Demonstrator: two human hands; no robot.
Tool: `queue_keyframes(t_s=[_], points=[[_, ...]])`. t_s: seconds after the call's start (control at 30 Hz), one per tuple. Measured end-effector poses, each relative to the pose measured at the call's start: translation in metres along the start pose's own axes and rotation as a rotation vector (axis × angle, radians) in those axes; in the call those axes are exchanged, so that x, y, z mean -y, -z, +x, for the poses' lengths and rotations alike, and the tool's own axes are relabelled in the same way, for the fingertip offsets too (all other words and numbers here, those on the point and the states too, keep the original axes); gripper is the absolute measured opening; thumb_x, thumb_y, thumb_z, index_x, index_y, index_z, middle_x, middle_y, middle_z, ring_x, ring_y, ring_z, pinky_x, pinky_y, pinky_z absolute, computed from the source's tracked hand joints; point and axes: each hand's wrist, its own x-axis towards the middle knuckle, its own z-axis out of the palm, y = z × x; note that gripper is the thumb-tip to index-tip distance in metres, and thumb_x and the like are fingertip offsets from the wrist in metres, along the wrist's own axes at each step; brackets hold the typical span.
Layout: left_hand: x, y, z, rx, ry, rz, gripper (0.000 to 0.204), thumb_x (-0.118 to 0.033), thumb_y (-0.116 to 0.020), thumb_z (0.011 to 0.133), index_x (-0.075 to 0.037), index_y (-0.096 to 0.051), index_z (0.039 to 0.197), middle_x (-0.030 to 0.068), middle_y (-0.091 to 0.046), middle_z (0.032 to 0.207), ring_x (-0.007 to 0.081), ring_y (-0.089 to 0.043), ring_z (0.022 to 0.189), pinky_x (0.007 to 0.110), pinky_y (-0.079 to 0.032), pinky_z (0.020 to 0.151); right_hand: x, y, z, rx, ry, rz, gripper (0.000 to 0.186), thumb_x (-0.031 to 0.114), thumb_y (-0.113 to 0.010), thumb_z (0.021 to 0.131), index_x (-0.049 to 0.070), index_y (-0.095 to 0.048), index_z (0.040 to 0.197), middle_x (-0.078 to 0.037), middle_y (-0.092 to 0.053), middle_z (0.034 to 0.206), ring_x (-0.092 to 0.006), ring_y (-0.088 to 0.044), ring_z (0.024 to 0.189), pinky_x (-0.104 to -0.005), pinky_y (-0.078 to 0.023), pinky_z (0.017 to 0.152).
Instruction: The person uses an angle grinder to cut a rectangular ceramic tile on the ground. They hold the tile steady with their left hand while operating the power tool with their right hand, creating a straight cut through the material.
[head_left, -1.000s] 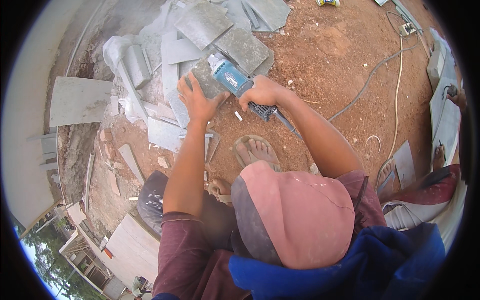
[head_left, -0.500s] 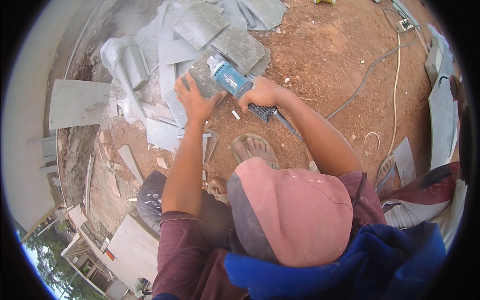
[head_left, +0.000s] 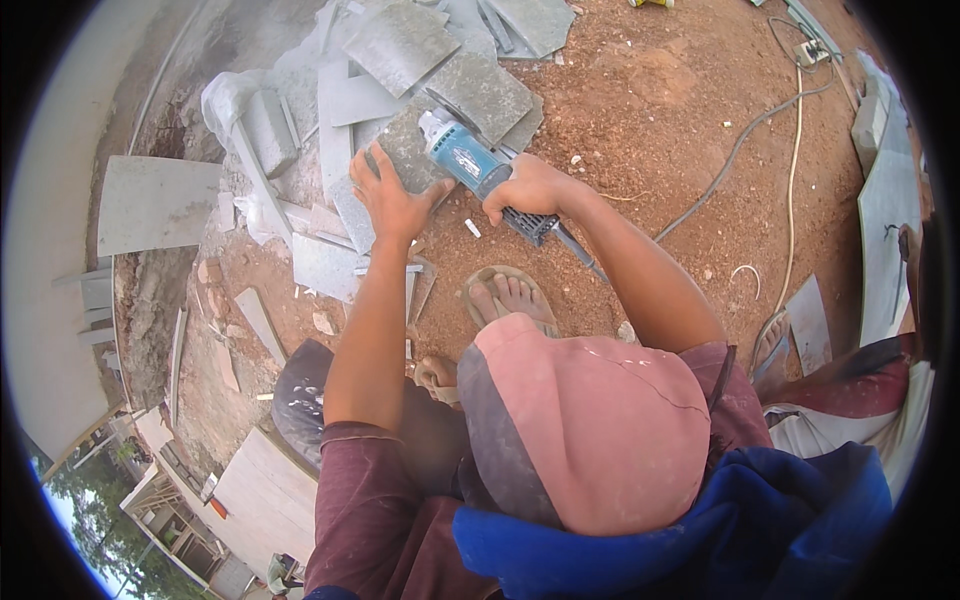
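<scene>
My right hand [head_left: 535,187] is wrapped round the rear body of a teal angle grinder [head_left: 466,158], whose silver head points away to the upper left. Beneath that head lies a grey stone tile [head_left: 408,150], the tool's disc mostly hidden from sight. My left hand [head_left: 392,203] rests with fingers and thumb spread on the near part of this tile, left of the grinder. From the grinder's back end a dark cord [head_left: 582,252] runs down to the right.
Broken stone slabs [head_left: 402,45] pile up beyond the tile. A wrapped grey block [head_left: 268,130] stands to the left. Cables [head_left: 715,180] cross the reddish dirt toward a socket box [head_left: 810,50]. Another person's foot [head_left: 770,340] is at right, beside leaning sheets [head_left: 885,220].
The grinder and my right hand have shifted very slightly to the right. My left hand stays in nearly the same place on the tile.
</scene>
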Motion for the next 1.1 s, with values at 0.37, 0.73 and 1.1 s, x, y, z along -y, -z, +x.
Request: queue_keyframes(t_s=[0.37,0.73,1.1], points=[[0.000,-0.001,-0.001,-0.013,-0.009,-0.016,0.134,-0.052,-0.098,0.065,0.002,-0.023,0.163,0.0308,-0.023,0.163,0.0471,-0.017,0.156,0.059,-0.016,0.127,-0.005,-0.002,-0.003,0.017,0.017,0.080,0.023,0.020,-0.083,0.062,0.003,-0.075,0.076,-0.009,-0.073,0.077,-0.0196,-0.066,0.070,-0.0338,-0.051,0.064],[0.000,-0.003,0.000,-0.008,0.001,-0.009,0.135,-0.053,-0.098,0.065,0.002,-0.023,0.163,0.0317,-0.021,0.164,0.0475,-0.015,0.156,0.059,-0.015,0.127,-0.006,-0.003,-0.010,0.014,0.008,0.058,0.024,0.020,-0.083,0.062,0.004,-0.074,0.076,-0.009,-0.072,0.078,-0.0202,-0.066,0.072,-0.0343,-0.051,0.066],[0.002,-0.004,0.000,0.001,-0.005,0.001,0.136,-0.059,-0.096,0.066,-0.001,-0.022,0.164,0.0335,-0.018,0.166,0.0502,-0.014,0.157,0.059,-0.017,0.128,-0.004,-0.002,-0.015,0.000,-0.009,0.022,0.025,0.021,-0.082,0.061,0.003,-0.074,0.076,-0.010,-0.072,0.078,-0.0209,-0.066,0.071,-0.0346,-0.050,0.065]])
